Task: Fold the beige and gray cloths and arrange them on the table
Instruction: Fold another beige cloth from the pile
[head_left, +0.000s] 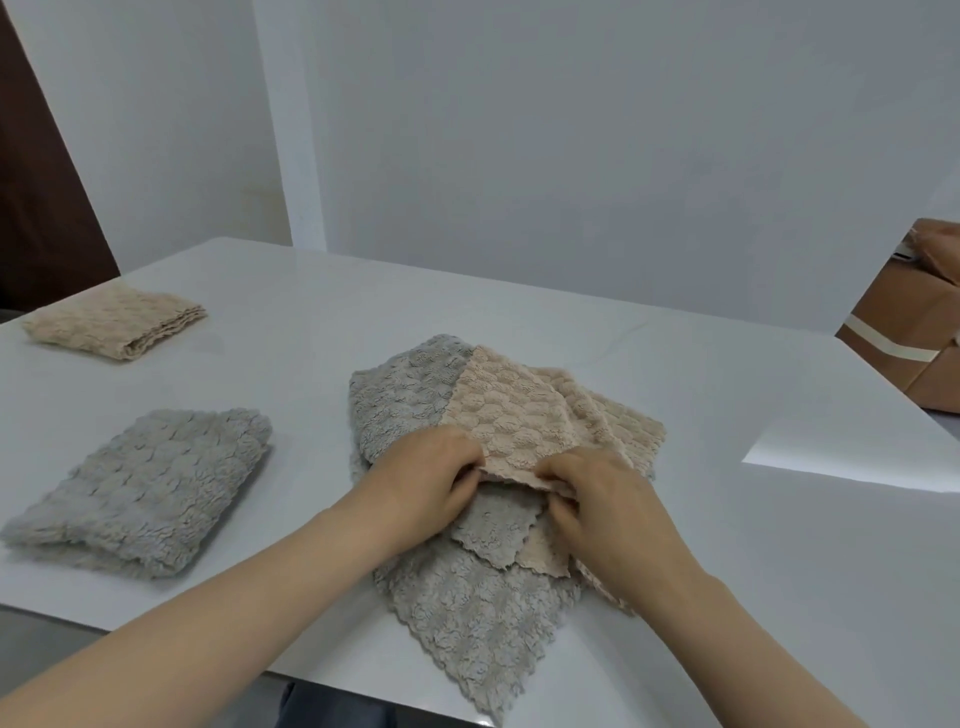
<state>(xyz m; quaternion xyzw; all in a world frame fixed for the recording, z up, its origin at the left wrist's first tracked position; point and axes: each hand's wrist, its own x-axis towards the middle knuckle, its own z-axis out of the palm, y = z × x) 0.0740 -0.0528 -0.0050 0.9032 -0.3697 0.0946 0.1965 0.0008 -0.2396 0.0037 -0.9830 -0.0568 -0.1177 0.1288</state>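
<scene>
A loose pile of beige and gray cloths lies in the middle of the white table (363, 312). On top of it lies a beige cloth (511, 415), and both hands pinch its near edge. My left hand (431, 480) holds the edge's left part and my right hand (597, 493) holds its right part. Gray cloth (467, 613) spreads beneath, reaching the table's front edge. A folded gray cloth (150, 483) lies at the left, and a folded beige cloth (117, 322) sits farther back left.
A brown cardboard box (914, 322) with pale tape stands off the table's right side. White walls rise behind the table. A dark brown panel (36, 197) stands at the far left.
</scene>
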